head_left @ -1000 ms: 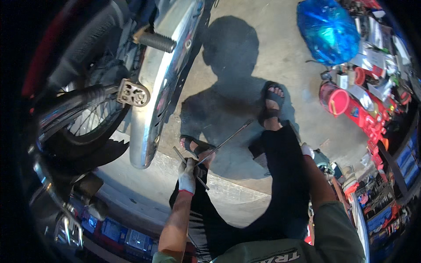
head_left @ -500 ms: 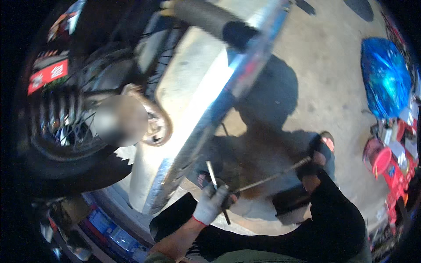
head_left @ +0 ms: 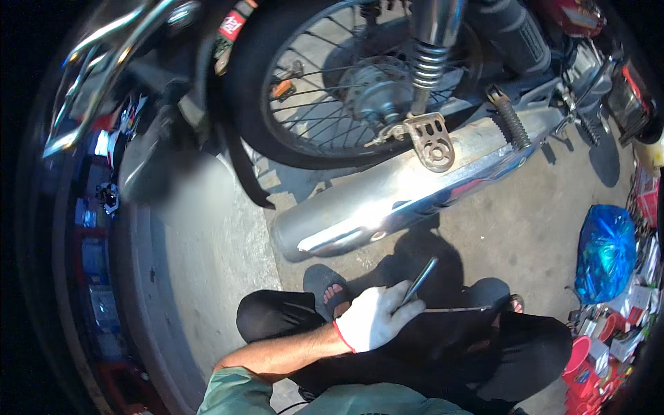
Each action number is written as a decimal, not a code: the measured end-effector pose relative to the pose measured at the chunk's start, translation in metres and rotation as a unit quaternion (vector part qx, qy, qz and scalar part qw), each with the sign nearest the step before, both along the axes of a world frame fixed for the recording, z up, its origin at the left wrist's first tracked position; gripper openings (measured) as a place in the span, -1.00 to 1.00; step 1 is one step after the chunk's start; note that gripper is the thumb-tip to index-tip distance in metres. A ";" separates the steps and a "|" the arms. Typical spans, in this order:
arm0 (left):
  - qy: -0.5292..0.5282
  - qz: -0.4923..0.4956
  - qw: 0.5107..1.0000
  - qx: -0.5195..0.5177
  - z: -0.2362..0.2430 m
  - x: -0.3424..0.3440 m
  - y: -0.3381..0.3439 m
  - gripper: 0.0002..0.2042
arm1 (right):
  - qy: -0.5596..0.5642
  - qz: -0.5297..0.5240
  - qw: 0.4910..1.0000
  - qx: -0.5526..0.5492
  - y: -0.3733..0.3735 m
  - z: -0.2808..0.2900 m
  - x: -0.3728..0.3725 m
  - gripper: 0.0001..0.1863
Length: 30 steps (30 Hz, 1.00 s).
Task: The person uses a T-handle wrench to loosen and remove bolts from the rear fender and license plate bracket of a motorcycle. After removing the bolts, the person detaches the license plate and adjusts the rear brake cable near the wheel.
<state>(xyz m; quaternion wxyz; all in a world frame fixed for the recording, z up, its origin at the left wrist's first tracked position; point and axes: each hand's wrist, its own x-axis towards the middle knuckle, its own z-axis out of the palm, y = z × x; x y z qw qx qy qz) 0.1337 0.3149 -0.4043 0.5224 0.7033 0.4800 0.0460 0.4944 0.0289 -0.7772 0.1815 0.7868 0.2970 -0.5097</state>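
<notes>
My left hand (head_left: 373,315), in a white glove with a red cuff, is closed on a metal T-handle wrench (head_left: 422,277), its long thin shaft reaching right over my dark-trousered legs. Just beyond it lies the long silver muffler (head_left: 346,214) of a motorcycle. Above the muffler are a metal footrest bracket (head_left: 429,142), a ribbed rubber peg (head_left: 512,121), a chrome spring shock absorber (head_left: 432,62) and the spoked wheel (head_left: 252,97) with its black tyre. My right hand is out of sight.
A blue plastic bag (head_left: 602,252) lies on the concrete floor (head_left: 512,228) at the right, beside heaped boxes and red plastic containers (head_left: 581,356). Chrome bars (head_left: 97,83) curve at the top left. A raised concrete edge (head_left: 159,277) runs down the left.
My view has swung up from the floor to the motorcycle's wheel and muffler. My body has lowered, with knees bent. My left hand still grips the wrench, and my right hand has left view.
</notes>
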 end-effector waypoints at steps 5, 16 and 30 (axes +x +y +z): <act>-0.020 0.044 0.995 0.092 0.063 -0.038 -0.020 -0.75 | -0.039 -0.010 0.997 0.060 -0.007 0.040 0.056 -0.55; -0.183 0.343 0.879 0.277 0.126 -0.215 -0.047 -0.67 | -0.122 0.199 0.904 0.359 0.069 0.184 0.271 -0.65; -0.389 0.525 0.751 0.098 -0.049 -0.366 -0.022 -0.65 | -0.031 0.582 0.793 0.179 0.274 0.243 -0.185 -0.68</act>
